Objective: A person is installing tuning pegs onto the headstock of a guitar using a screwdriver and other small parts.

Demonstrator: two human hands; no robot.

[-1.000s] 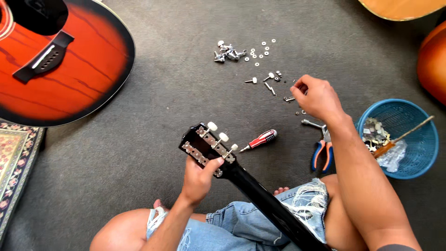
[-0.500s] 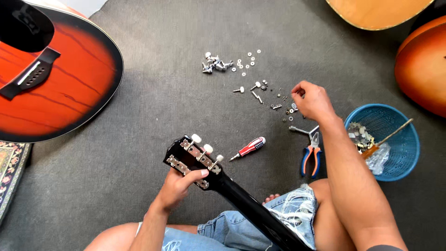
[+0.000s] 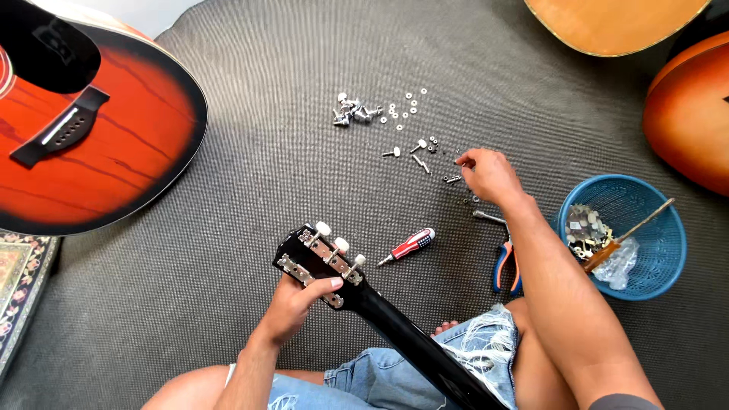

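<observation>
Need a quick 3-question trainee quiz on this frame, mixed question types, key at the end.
1. True or false: the left hand holds the black guitar headstock.
2. What lies nearest the right hand? A) the blue basket B) small screws and washers on the grey carpet C) the patterned rug
3. Fill in: the red-handled screwdriver lies on the carpet between the headstock and the ____ with blue and orange handles.

Key: 1 true; 2 B; 3 pliers
</observation>
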